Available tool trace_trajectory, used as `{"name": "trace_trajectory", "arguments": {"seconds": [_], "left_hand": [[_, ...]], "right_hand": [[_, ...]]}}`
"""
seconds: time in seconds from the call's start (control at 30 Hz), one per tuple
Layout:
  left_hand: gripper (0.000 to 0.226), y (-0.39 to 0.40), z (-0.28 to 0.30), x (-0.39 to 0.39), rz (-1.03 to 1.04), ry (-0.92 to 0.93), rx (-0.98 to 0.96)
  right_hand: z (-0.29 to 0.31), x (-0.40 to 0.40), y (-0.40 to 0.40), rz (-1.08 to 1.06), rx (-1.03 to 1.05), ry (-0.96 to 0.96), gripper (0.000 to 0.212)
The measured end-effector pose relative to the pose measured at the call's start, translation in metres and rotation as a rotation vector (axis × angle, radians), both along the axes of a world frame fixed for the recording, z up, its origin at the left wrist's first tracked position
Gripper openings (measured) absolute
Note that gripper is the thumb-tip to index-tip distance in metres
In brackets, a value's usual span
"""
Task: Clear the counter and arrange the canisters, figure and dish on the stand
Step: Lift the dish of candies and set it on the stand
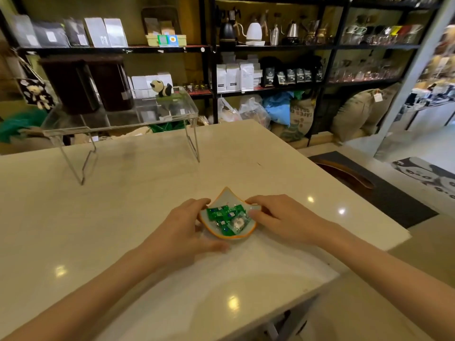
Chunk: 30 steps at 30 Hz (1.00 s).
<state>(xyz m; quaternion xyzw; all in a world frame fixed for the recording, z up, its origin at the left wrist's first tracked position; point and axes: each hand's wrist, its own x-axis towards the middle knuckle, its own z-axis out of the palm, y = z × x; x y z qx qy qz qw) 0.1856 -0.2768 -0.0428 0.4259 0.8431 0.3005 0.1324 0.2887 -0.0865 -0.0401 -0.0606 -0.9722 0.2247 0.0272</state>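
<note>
Both hands cup the dish, a small white one with an orange rim and pointed corners, which sits on the pale counter well in front of the clear stand. The left hand wraps its left edge, fingers curled over the rim and thumb low beside it. The right hand grips the right edge in a narrow pinch. Whether the dish is lifted or resting is hard to tell. Green wrapped sweets fill it (one wrapper looks clear). A panda figure stands on the stand's right end, with two dark canisters on the stand's left part.
</note>
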Motion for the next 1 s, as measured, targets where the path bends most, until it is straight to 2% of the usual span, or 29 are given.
{"name": "trace_trajectory", "arguments": {"seconds": [0.13,0.2,0.4,0.67,0.9,1.0], "left_hand": [[0.084,0.004,0.001,0.006,0.140,-0.039,0.045],[0.078,0.007,0.001,0.007,0.173,-0.062,0.055],[0.084,0.009,0.009,-0.004,0.207,-0.075,0.033],[0.088,0.010,0.058,-0.040,0.214,-0.042,0.125],[0.098,0.012,0.110,-0.085,0.231,0.013,0.295],[0.091,0.012,0.126,-0.112,0.259,-0.032,0.408]], "right_hand": [[0.003,-0.006,-0.001,-0.065,-0.129,-0.018,0.036],[0.006,-0.010,-0.001,-0.092,-0.163,-0.030,0.036],[0.020,-0.018,-0.001,-0.107,-0.280,-0.020,0.031],[0.062,-0.057,0.005,-0.096,-0.339,0.107,0.030],[0.113,-0.110,0.011,-0.038,-0.386,0.299,0.022],[0.130,-0.141,0.012,-0.054,-0.437,0.370,0.019]]}}
